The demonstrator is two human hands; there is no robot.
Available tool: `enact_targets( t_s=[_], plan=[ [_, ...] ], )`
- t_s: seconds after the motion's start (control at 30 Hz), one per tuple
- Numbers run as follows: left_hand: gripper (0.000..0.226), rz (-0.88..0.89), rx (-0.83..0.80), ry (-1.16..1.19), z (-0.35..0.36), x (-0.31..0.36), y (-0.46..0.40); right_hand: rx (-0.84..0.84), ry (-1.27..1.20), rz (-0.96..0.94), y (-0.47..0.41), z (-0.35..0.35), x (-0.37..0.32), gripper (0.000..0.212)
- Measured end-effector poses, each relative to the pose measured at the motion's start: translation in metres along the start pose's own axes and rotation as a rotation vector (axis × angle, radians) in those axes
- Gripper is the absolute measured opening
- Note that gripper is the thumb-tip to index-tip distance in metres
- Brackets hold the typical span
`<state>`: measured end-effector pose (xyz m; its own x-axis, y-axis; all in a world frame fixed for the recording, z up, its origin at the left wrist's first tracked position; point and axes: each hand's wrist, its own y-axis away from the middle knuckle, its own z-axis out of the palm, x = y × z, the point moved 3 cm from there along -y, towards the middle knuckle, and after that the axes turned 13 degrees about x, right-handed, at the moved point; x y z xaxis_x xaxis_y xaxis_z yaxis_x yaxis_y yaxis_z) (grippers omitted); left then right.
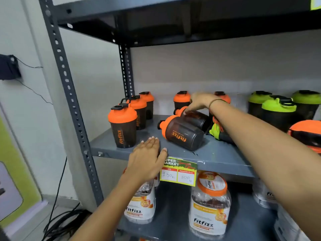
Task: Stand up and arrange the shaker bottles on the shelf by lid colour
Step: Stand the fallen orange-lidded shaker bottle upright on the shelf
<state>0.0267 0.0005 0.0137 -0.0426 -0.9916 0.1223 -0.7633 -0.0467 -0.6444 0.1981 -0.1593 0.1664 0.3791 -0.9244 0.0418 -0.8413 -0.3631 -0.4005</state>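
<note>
Dark shaker bottles stand and lie on a grey shelf (217,153). Three orange-lidded ones stand in a row at the left, the nearest (122,126) in front. Two more orange-lidded bottles stand at the back (181,100). An orange-lidded bottle (182,133) lies on its side mid-shelf. Behind it lies a second one (196,117), and my right hand (199,103) rests on it, fingers curled over its side. A green-lidded bottle (217,132) lies under my right forearm. Three green-lidded bottles (278,110) stand at the right. My left hand (147,157) hovers flat at the shelf's front edge, holding nothing.
An orange-lidded bottle (307,133) lies at the far right edge. A yellow price tag (178,171) hangs from the shelf front. Clear jars with orange lids (210,202) stand on the shelf below. The steel upright (69,94) is at left, with cables (57,221) on the floor.
</note>
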Motion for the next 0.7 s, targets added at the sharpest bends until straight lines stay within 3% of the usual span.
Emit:
enact_targets(
  t_s=[0.13, 0.33, 0.53, 0.7],
  plan=[
    [0.068, 0.024, 0.049, -0.002, 0.003, -0.003, 0.0, -0.283, -0.01, 0.099, 0.002, 0.012, -0.008, 0.064],
    [0.07, 0.036, 0.057, -0.017, 0.005, -0.005, -0.001, -0.44, -0.148, 0.13, -0.004, 0.027, -0.014, 0.034],
    [0.07, 0.028, 0.058, -0.024, 0.005, -0.004, -0.001, -0.172, -0.377, 0.193, -0.016, 0.027, -0.004, 0.047],
    [0.069, 0.019, 0.047, -0.027, 0.003, -0.003, 0.0, 0.049, -0.799, 0.335, -0.017, 0.02, 0.009, 0.084]
  ],
)
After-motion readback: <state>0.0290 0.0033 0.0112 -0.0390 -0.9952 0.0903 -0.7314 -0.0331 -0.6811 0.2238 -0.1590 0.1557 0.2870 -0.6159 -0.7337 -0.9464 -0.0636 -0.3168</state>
